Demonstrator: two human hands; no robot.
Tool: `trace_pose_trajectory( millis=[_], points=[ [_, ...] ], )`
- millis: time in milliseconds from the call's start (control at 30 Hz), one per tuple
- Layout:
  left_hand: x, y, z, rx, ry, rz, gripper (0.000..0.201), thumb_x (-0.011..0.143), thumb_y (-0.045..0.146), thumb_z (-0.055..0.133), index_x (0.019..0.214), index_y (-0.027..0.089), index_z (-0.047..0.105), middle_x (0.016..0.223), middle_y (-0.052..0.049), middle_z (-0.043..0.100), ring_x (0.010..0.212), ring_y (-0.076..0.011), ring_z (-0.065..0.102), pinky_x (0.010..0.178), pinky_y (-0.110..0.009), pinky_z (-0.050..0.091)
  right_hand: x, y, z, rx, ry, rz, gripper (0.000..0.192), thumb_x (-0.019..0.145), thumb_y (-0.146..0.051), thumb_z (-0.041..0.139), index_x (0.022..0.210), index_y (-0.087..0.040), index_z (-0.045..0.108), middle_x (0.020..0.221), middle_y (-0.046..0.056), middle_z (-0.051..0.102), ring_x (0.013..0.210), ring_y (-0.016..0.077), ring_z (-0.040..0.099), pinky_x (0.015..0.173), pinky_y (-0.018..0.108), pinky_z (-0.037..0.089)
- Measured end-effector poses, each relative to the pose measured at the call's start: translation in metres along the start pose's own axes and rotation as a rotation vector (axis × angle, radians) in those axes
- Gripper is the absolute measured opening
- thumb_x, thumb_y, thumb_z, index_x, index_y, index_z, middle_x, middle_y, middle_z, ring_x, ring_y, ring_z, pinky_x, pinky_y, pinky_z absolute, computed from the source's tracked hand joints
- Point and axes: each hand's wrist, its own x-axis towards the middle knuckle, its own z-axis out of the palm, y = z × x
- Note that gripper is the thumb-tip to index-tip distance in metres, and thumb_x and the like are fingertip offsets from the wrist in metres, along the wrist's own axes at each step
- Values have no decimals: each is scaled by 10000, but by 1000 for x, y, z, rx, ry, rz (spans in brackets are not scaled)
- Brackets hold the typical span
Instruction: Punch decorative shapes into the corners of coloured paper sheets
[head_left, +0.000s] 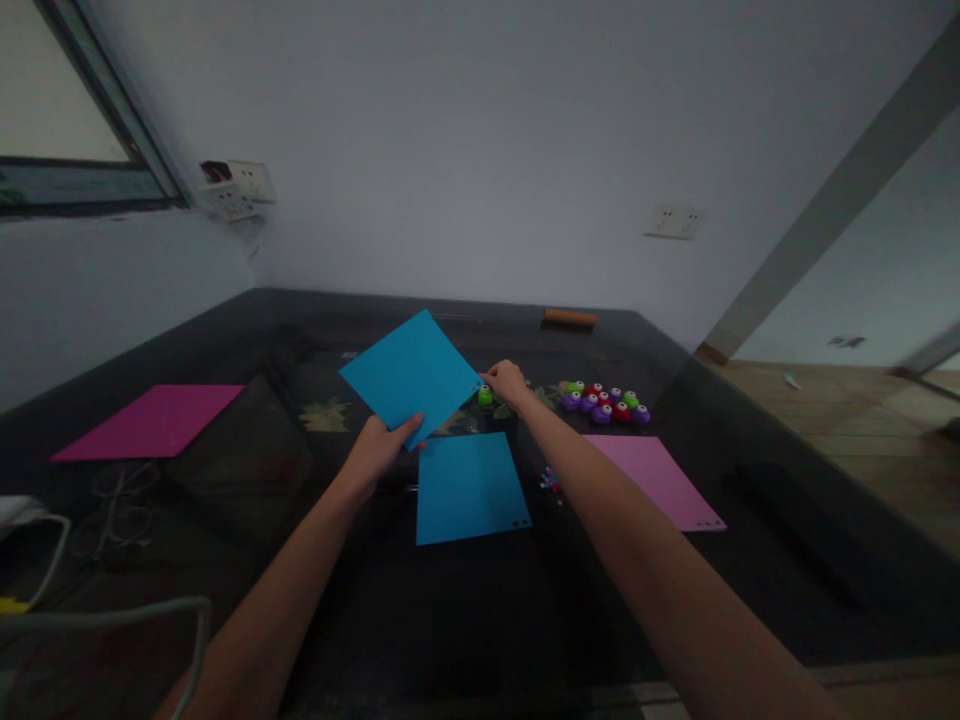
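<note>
So, there's a dark table [465, 630], a raised blue sheet [411, 370] tilted above it, and a flat blue sheet [471, 488] lying nearer. Left hand [379, 445] has thumb and fingers clamped on the raised one's bottom corner; right hand [507, 381] is at its holed corner, can't tell if those fingers pinch. Green toy [485, 397] just below that.

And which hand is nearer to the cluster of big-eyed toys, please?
Right: the right hand is left of the cluster; the left hand is farther left.
</note>
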Motion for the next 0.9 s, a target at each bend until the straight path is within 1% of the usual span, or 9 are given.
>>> trace_pose_trajectory(
  millis=[167,267,367,433,567,633,700,800,900],
  points=[
    [0,-1,0,-18,3,-3,284,649,373,701,817,163,608,658,-8,693,556,-196,643,569,-301,486,-11,8,-12,226,79,51,181,818,-313,592,766,-152,656,826,97,707,857,204,660,773,301,485],
    [0,-2,1,-39,-1,-7,299,642,381,708,825,165,613,684,-11,695,554,-189,638,560,-302,487,-23,13,-23,423,68,65,204,863,-309,528,837,-135,632,823,101,703,732,182,678,684,294,527],
    [-1,-4,5,-67,-18,-11,325,644,368,714,880,164,622,748,-26,711,555,-180,640,582,-315,503,-43,20,-38,612,36,57,184,839,-308,569,866,-132,616,833,100,701,708,181,685,685,307,553],
    [-4,-5,9,-85,-54,-32,363,651,366,719,935,162,623,797,-44,722,576,-182,650,600,-319,511,-62,27,-50,717,5,41,178,813,-282,606,921,-142,605,886,94,699,745,174,688,737,316,558],
    [-15,-5,22,-83,-165,-117,426,646,397,731,976,154,613,794,-67,730,629,-205,670,632,-332,518,-107,49,-73,868,-83,23,268,752,-214,668,1006,-170,595,972,80,686,826,172,685,830,337,546],
    [-23,-3,29,-69,-210,-146,438,649,402,730,989,159,597,788,-69,731,648,-216,676,640,-341,524,-130,60,-83,1038,-174,57,316,702,-169,708,1001,-179,607,1018,69,667,859,165,679,893,336,521],
    [-31,-1,36,-44,-262,-177,441,651,398,730,994,163,584,763,-70,732,661,-229,680,643,-349,528,-151,70,-90,1102,-237,100,345,676,-139,727,999,-177,614,1053,71,651,920,169,666,941,326,492],
    [-42,2,48,7,-347,-202,394,639,385,736,931,163,591,694,-73,725,658,-244,682,650,-357,531,-174,78,-98,1143,-276,146,337,661,-129,739,972,-174,619,1028,67,643,983,184,648,963,321,475],
    [-51,5,56,49,-401,-185,329,642,398,724,834,160,605,678,-89,720,630,-245,675,635,-357,528,-188,80,-100,1183,-266,169,326,648,-157,758,940,-172,615,998,57,643,965,190,654,952,338,485]
  ],
)
